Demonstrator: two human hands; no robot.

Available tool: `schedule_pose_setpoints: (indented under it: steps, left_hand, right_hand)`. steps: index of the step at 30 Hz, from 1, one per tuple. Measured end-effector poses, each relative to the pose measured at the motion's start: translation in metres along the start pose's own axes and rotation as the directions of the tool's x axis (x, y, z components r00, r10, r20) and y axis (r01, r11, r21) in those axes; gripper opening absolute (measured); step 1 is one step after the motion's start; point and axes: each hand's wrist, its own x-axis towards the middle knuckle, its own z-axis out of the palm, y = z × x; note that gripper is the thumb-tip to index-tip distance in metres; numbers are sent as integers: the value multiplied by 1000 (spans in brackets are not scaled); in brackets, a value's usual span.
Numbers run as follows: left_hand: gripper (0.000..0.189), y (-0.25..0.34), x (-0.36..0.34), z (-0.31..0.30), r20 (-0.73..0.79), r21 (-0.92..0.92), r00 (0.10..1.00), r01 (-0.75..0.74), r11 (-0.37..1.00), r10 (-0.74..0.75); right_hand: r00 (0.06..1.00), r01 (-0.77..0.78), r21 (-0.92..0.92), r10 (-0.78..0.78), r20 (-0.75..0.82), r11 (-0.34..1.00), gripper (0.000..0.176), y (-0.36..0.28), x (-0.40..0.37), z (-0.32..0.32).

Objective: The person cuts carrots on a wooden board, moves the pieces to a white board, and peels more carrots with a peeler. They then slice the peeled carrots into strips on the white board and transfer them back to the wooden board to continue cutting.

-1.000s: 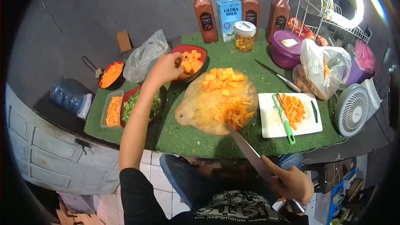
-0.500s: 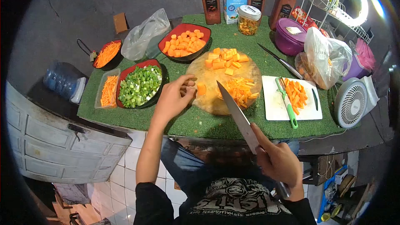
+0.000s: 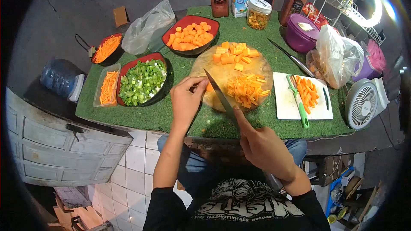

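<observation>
My right hand (image 3: pixel 265 149) is closed round the handle of a large kitchen knife (image 3: pixel 221 98), index finger along the blade's spine, the tip pointing away over the round wooden cutting board (image 3: pixel 203 65). At the board's left edge, my left hand (image 3: pixel 186 98) pinches a carrot piece (image 3: pixel 209 87) with bent fingers; the blade lies just right of it. A heap of carrot sticks (image 3: pixel 247 89) is to the right of the blade. Farther back on the board sit thicker carrot chunks (image 3: pixel 233 55).
Left of the board stand bowls of chopped green onion (image 3: pixel 143 82) and carrot chunks (image 3: pixel 190 37), with a tub of shredded carrot (image 3: pixel 109 87). To the right lies a white cutting board (image 3: pixel 284 109) bearing a green peeler (image 3: pixel 300 105). Another knife (image 3: pixel 293 56) rests behind it, near a small fan (image 3: pixel 361 105).
The knife has moved left, from beside the carrot sticks to the piece at my left hand. My left fingers have closed in on that carrot piece.
</observation>
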Motion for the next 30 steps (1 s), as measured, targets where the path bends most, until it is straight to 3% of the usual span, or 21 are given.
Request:
schedule_pose_setpoints:
  steps: [8,14,19,22,26,28,30]
  left_hand:
    - [14,6,0,-2,36,94,999,-7,996,3]
    - [12,-1,1,-1,18,34,996,-86,996,85]
    - [12,0,-1,0,12,43,997,-72,996,72]
    - [16,-5,-4,2,8,46,999,-44,998,43]
    - [21,-3,3,7,59,56,998,-22,998,19]
    - [25,0,5,7,108,148,993,-63,987,48]
    - [25,0,6,6,138,170,989,-77,982,54]
  right_hand:
    - [996,-56,-93,62,58,994,73,-13,1,2]
    - [983,32,-152,-4,182,988,71,-16,11,-4]
    - [974,75,-176,-34,222,982,71,-13,19,-7]
    - [962,27,-182,24,272,983,72,-20,24,-18]
    - [961,30,-199,27,274,979,72,-14,21,-16]
    - [975,131,-170,-96,200,977,61,-7,14,-16]
    - [971,125,-168,-86,225,978,61,-7,5,-23]
